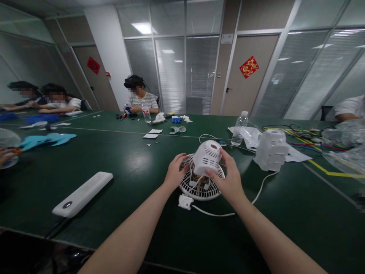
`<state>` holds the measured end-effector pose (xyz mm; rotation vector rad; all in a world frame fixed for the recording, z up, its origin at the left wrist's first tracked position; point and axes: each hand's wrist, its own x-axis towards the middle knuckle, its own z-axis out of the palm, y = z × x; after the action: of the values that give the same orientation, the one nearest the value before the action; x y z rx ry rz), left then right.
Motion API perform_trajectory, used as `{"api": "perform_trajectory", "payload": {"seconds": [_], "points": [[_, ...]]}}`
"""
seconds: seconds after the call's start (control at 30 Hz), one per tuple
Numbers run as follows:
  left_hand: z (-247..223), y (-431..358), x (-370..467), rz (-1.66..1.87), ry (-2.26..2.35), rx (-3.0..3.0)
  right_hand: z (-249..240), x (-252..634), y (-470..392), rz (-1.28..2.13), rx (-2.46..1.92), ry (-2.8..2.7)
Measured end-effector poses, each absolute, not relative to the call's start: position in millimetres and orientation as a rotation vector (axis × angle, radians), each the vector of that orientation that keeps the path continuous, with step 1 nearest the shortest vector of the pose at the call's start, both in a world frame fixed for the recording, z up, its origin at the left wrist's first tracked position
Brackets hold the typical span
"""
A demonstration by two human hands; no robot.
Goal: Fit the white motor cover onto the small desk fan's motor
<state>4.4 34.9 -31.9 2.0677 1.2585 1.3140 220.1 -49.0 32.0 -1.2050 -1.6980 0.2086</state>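
A white vented motor cover (pixel 205 161) sits tilted over the exposed motor (pixel 201 181) of a small fan. Beneath them the round white fan grille (pixel 203 196) lies on the table. My right hand (pixel 230 179) grips the cover, fingers on its far right side and thumb at its lower edge. On the other side, my left hand (pixel 176 173) is curled at the left rim of the grille, its fingertips just beside the cover. A white plug-like piece (pixel 185 202) lies in front of the grille, and a white cord (pixel 213 214) runs right from it.
A white fan base (pixel 271 150) stands to the right, near a water bottle (pixel 240 128) and tangled wires (pixel 302 135). At left lies a long white device (pixel 83 194). Light-blue fan blades (pixel 48 140) are farther left. Other people sit around the green table (pixel 128 228).
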Motion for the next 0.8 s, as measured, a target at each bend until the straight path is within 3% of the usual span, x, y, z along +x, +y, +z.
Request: {"api": "perform_trajectory", "payload": {"seconds": [0.1,0.23,0.53,0.8], "points": [[-24.1,22.9,6.3,1.386,1.097,2.109,22.1,215.9,-49.9,0.248,-1.219,-1.753],[-20.3,12.4,6.4,1.234,0.887,2.153,14.4,211.9,-50.7,0.264,-1.253,-1.812],[-12.2,7.9,5.4,1.067,0.964,2.101,8.8,221.6,-47.4,0.319,-1.199,-1.870],[-2.9,3.8,2.3,1.008,0.980,2.143,-2.1,238.3,-35.9,0.703,-1.249,-1.944]]}}
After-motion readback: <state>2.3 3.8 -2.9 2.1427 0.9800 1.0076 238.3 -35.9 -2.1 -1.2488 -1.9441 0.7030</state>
